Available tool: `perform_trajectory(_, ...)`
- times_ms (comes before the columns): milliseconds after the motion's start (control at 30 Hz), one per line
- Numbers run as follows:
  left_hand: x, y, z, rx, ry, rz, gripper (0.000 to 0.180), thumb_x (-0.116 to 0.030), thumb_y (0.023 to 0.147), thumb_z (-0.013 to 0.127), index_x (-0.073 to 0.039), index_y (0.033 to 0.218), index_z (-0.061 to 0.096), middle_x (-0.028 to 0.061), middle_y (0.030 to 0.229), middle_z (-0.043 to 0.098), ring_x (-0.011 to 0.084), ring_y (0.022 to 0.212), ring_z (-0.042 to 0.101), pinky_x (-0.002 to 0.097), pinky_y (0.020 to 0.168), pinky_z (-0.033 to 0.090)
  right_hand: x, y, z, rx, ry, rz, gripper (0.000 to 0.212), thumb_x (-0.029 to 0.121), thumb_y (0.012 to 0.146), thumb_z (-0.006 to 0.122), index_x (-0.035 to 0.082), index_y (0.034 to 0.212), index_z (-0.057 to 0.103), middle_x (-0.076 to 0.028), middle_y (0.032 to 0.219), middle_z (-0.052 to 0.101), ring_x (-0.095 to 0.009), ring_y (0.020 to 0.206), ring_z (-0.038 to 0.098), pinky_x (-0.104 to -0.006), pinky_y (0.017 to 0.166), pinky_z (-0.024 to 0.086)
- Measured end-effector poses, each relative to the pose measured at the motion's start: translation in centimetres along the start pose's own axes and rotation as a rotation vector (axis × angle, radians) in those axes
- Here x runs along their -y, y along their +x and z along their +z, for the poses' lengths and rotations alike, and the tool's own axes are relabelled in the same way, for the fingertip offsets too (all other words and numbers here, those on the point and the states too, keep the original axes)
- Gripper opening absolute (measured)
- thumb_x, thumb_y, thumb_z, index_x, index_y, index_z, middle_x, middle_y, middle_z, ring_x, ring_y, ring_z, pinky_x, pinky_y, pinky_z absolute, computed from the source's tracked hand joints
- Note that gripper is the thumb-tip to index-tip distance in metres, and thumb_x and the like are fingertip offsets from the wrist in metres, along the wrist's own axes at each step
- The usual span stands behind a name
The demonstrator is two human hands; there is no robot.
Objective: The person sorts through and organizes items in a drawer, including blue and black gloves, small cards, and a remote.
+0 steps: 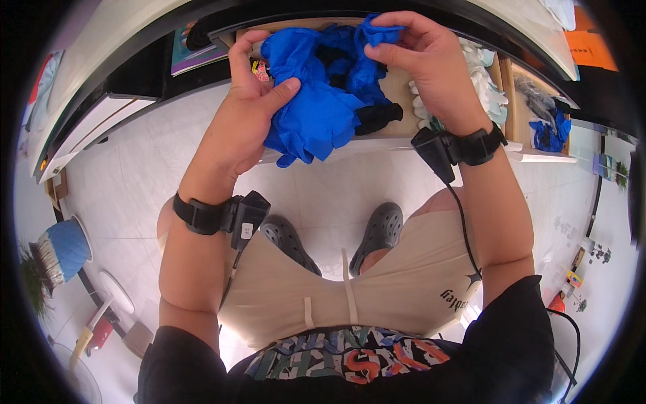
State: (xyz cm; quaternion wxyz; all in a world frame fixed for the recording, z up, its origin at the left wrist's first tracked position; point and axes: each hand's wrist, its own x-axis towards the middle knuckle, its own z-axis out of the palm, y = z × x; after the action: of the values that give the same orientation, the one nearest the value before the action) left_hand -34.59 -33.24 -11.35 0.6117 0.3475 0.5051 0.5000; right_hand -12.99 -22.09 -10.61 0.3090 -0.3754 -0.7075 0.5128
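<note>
A bundle of crumpled, thin blue gloves (313,111) hangs over the front edge of an open drawer (397,84). My left hand (252,101) grips the bundle at its left side, thumb in front and fingers curled behind. Between the thumb and fingers of my right hand (431,64), a blue glove (377,34) is pinched at the bundle's upper right. Black gloves (378,118) lie under and beside the blue ones. White gloves (478,71) are piled in the drawer, right of my right hand. Part of the drawer's inside is hidden by my hands.
At the right, another open drawer (518,128) holds more blue and black pieces (552,131). A dark cabinet edge runs above both drawers. Books (195,50) lie at the upper left. A white cabinet door (94,128) stands at the left, with a blue basket (64,249) below it.
</note>
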Motion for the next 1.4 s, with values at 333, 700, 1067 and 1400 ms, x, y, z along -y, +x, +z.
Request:
perform_trajectory(333,0.7,-0.2,-0.1,-0.099,0.045,0.019,0.056,-0.016,0.099,0.053,-0.025,0.14,0.015,0.0198,0.129,0.047,0.0289,0.108,0.059,0.0418,0.084,0.057,3.8,-1.1,1.1,-0.256,-0.061,0.037,0.014,0.005,0.088,0.067,0.001,0.1,0.062,-0.002,0.077,0.063,-0.006,0.064,0.057,-0.0203,0.059,0.048)
perform_trajectory(700,0.6,-0.7,1.3,0.11,0.025,0.0,0.022,-0.022,0.098,0.058,-0.006,0.112,0.062,0.0018,0.1,0.06,0.0094,0.089,0.056,0.0223,0.078,0.049,3.2,-1.9,3.9,-0.399,-0.635,-0.35,0.018,0.028,0.083,0.069,0.011,0.079,0.071,-0.012,0.055,0.059,-0.03,0.05,0.061,-0.0357,0.047,0.047)
perform_trajectory(1067,1.3,-0.3,1.5,-0.192,-0.173,0.046,0.017,-0.023,0.096,0.061,-0.008,0.102,0.065,-0.0025,0.09,0.064,0.0045,0.078,0.056,0.0192,0.069,0.046,4.5,-3.5,5.2,-0.014,-0.927,-0.522,0.023,0.014,0.068,0.075,0.006,0.086,0.062,-0.005,0.096,0.058,-0.025,0.091,0.057,-0.0389,0.078,0.044)
perform_trajectory(1400,1.2,0.0,-0.3,-0.381,-0.307,0.069,0.02,-0.027,0.097,0.06,-0.008,0.096,0.066,-0.0002,0.088,0.065,0.0087,0.082,0.059,0.0245,0.079,0.049,3.9,-3.6,5.4,-0.02,-0.219,-0.165,0.026,0.004,0.074,0.07,0.004,0.098,0.059,-0.013,0.09,0.066,-0.021,0.061,0.063,-0.0318,0.054,0.049)
